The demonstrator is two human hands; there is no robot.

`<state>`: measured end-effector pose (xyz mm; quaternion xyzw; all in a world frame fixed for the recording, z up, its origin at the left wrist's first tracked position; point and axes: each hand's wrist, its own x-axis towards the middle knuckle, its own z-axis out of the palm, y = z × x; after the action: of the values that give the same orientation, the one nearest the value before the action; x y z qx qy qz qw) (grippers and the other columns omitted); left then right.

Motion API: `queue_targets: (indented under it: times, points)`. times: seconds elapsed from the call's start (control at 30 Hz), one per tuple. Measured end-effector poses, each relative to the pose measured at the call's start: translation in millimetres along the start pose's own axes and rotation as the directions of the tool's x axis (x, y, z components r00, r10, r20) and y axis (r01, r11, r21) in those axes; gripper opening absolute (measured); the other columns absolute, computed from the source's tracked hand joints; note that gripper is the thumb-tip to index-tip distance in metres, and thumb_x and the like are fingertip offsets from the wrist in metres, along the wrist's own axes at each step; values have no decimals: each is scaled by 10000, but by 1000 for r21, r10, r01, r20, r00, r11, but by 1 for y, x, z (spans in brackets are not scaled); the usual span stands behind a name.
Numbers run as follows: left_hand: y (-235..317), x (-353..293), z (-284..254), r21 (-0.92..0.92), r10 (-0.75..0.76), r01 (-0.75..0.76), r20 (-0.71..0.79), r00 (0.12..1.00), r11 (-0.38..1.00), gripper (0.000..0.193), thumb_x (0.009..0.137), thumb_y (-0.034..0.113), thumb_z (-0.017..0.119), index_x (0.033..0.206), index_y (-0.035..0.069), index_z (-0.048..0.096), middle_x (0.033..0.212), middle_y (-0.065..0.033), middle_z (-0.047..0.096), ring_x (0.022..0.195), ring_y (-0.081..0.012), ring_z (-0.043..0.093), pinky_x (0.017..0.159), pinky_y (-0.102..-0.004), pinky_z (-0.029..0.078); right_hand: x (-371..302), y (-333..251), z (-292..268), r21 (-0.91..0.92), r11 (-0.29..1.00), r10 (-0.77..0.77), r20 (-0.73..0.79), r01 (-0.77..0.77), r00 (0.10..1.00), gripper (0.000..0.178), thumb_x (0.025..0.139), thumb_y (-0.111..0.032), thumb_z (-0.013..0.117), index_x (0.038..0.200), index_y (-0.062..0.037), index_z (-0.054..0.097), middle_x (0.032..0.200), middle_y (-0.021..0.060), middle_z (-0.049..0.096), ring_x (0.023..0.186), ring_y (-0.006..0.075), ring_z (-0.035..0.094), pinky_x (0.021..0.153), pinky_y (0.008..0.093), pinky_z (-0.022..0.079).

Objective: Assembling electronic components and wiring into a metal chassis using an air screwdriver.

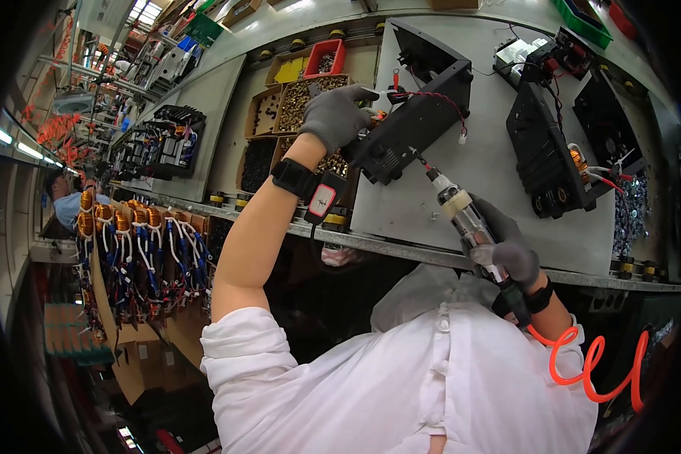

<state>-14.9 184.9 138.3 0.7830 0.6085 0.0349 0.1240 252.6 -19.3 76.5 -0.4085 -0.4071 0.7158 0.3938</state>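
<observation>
My left hand (337,117), in a grey glove, reaches over the wall of a black metal case (412,125). Its fingers close round a copper-wound coil (380,116) at the case's inner side, mostly hidden by the glove and wall. Wrapped in the fingers of my right hand (511,246), also gloved, is a pneumatic screwdriver (461,216). Its bit, with what looks like a small screw at the tip, points at the case's near wall, a short way off. A twisted red-and-black wire with a white connector (462,139) hangs over the case.
Cardboard bins of brass-coloured parts (299,106) and a red bin (325,58) lie beyond my left hand. A second open black case (541,151) stands to the right. Wired coils (129,219) hang at left. An orange coiled air hose (594,363) trails from the screwdriver.
</observation>
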Motion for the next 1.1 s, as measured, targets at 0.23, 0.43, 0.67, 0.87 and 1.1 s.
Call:
queue_targets:
  times: [0.23, 0.43, 0.67, 0.87, 1.1]
  points:
    - [-11, 4, 2, 7, -14, 14, 58, 998, 1000, 394, 828, 360, 655, 1206, 248, 673, 1105, -87, 696, 1068, -270, 638, 962, -383, 459, -1, -3, 0, 40, 999, 9, 101, -14, 995, 924, 614, -110, 638, 1471, 35, 327, 1080, 95, 568, 826, 145, 575, 696, 285, 507]
    - [-16, 16, 6, -82, 143, -144, -24, 989, 986, 457, 845, 485, 582, 1192, 205, 682, 1206, -110, 644, 1160, -279, 584, 975, -398, 450, 0, -3, 0, 50, 998, -33, 92, 28, 995, 937, 613, -129, 654, 1476, 30, 323, 1083, 99, 567, 840, 146, 577, 693, 288, 515]
    - [6, 17, 5, 1, -101, 102, 63, 993, 995, 432, 770, 447, 607, 1128, 233, 719, 1219, -120, 642, 1146, -293, 589, 960, -399, 466, 3, 0, 1, 18, 1000, 4, 96, -6, 995, 946, 616, -154, 677, 1477, 22, 327, 1080, 99, 568, 849, 147, 577, 706, 286, 511]
    - [13, 8, 2, -14, -98, 98, -21, 995, 995, 456, 726, 397, 618, 1143, 244, 719, 1219, -115, 644, 1156, -289, 585, 991, -378, 449, 6, 4, 7, 44, 999, -19, 60, 17, 998, 952, 584, -186, 688, 1444, 43, 351, 907, 101, 578, 669, 130, 579, 553, 270, 503]
    - [9, 11, 6, -9, -65, 65, -19, 998, 998, 414, 729, 374, 626, 1105, 237, 734, 1204, -109, 646, 1177, -289, 567, 987, -389, 449, 5, 3, 9, 34, 999, 36, 104, -40, 994, 939, 622, -144, 677, 1480, 0, 325, 1084, 88, 558, 807, 134, 585, 621, 275, 527]
